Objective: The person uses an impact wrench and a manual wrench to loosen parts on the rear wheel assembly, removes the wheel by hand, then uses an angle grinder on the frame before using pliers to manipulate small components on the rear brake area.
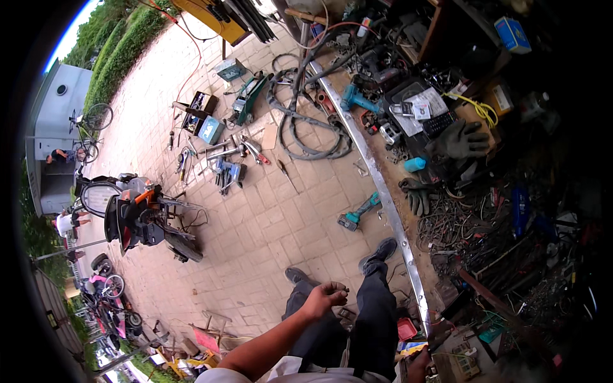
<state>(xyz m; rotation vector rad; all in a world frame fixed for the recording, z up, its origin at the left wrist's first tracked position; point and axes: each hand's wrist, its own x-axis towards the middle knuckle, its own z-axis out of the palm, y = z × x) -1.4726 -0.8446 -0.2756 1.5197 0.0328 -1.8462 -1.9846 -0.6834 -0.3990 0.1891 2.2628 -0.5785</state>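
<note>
My left hand (327, 298) is above my legs, its thumb and fingers drawn together in a pinch. Something small and dark seems to show at the fingertips, too small to name. Low in the picture, my right hand (418, 365) is beside the near end of the metal-edged workbench (408, 249). Its fingers are in shadow, and I cannot see what they do. A red plastic tray (407, 329) lies just above that hand. On the paving ahead of my feet rests a teal cordless power tool (359, 212), apart from both hands.
The bench carries work gloves (463, 140), a teal drill (361, 99), a light-blue cylinder (415, 165) and tangled metal parts (472, 217). On the paving are a coiled hose (313, 150), an open toolbox (199, 112) and loose tools. A motorcycle (150, 214) stands at left.
</note>
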